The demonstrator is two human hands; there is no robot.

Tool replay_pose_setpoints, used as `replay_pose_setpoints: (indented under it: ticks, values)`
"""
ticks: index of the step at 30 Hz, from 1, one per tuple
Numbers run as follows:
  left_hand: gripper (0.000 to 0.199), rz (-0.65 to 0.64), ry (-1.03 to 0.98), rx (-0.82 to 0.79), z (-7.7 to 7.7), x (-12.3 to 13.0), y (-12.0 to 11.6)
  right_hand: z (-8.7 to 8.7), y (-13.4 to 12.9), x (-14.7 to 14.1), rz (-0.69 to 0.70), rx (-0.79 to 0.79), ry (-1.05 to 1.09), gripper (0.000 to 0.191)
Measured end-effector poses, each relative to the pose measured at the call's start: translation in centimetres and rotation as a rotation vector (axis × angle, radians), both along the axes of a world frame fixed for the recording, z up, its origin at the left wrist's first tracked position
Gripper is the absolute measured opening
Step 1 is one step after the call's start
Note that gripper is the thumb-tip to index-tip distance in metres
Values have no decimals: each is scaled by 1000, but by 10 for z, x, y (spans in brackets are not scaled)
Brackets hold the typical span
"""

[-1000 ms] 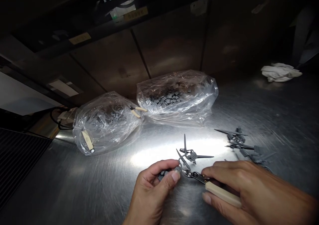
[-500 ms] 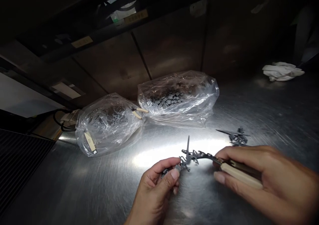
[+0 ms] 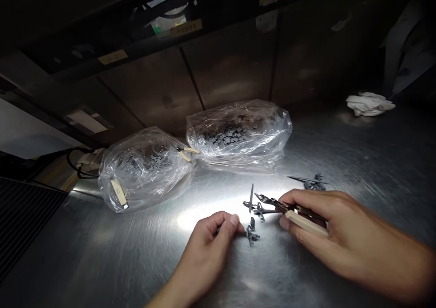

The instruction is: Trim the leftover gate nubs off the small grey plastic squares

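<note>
My left hand [image 3: 207, 249] is closed in a pinch just above the metal table. From its fingertips a small branched grey plastic piece [image 3: 252, 236] sticks out; the part inside the fingers is hidden. My right hand [image 3: 327, 226] is wrapped round nippers with cream handles [image 3: 306, 225]. Their dark jaws [image 3: 267, 200] point left, over loose grey branched pieces [image 3: 260, 211], one of them with a thin upright spike [image 3: 251, 196]. Behind my right hand lie more grey plastic scraps [image 3: 314, 184].
Two clear plastic bags with small grey parts stand at the back, a left bag [image 3: 146, 181] and a right bag [image 3: 238, 149]. Cream-handled nippers [image 3: 187, 153] lie between them. A cutter-like cream tool [image 3: 118, 192] rests against the left bag. A crumpled white cloth [image 3: 369, 104] lies back right.
The grey cluster between my hands has come apart into separate pieces, some now on the table. My left hand has moved slightly down and left; my right hand with the nippers has shifted left.
</note>
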State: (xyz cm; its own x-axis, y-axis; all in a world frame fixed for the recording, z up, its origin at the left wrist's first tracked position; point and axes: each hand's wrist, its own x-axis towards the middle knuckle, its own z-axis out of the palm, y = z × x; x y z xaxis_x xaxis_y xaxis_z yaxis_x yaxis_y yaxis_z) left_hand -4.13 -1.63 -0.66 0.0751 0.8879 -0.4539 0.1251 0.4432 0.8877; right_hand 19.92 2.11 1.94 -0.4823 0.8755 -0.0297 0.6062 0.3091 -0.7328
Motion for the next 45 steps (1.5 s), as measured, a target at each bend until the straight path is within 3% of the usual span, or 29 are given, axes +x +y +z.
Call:
replay_pose_setpoints:
  ticks: [3,5,13,18,24,26,29,31,35,40,43,45]
  values:
    - [30,-154,404,288,-3,5,-1,-2,-1,1,42,-27,-22,15]
    - [26,-227,496,319,-3,7,-2,-2,-2,1,45,-41,-20,17]
    - [21,-260,172,142,10,10,-2,6,-9,-9,57,-60,111,10]
    - [18,-322,87,218,7,15,-3,10,-17,-13,130,-126,138,21]
    - [19,-266,42,209,8,15,-2,6,-18,-15,109,-148,148,11]
    - [16,-165,77,219,10,14,-5,7,-15,-16,86,-201,198,11]
    - [23,105,247,357,9,15,-14,7,-11,-19,-14,-276,262,9]
    - [22,173,324,456,6,17,-20,6,-9,-22,-86,-301,314,8]
    - [22,86,278,543,-9,21,-29,-4,-14,-29,-152,-293,397,5]
    - [35,-46,226,633,-27,17,-30,-15,-24,-36,-123,-188,388,5]
    - [34,-106,164,587,-25,14,-26,-14,-26,-40,-98,-189,408,12]
    - [28,-57,90,504,-20,14,-23,-13,-27,-39,-116,-127,387,18]
